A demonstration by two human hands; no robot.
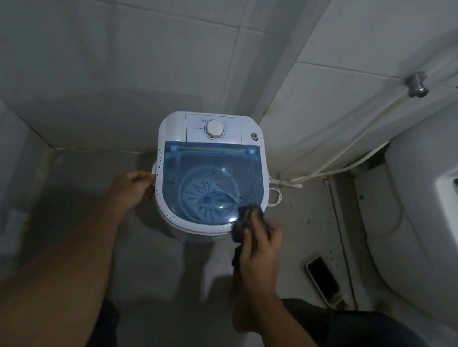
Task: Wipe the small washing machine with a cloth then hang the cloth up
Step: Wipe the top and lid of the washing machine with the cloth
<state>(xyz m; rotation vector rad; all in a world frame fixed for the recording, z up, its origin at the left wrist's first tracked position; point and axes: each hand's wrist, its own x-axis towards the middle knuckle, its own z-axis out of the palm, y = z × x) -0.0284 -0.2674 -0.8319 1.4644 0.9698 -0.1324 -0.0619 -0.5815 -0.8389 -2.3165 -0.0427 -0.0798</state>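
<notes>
A small white washing machine (174, 125) stands on the floor in the corner, with a translucent blue lid (210, 176) and a white dial at its back. Dark specks dot the lid and the left rim. My left hand (131, 189) grips the handle on the machine's left side. My right hand (260, 244) holds a dark cloth (248, 218) pressed against the lid's near right corner, part of the cloth hanging below my palm.
A white toilet (425, 222) fills the right side. A phone (322, 276) lies on the floor between it and the machine. A cream hose (340, 161) and a cord run along the right wall. Tiled walls close in behind and at left.
</notes>
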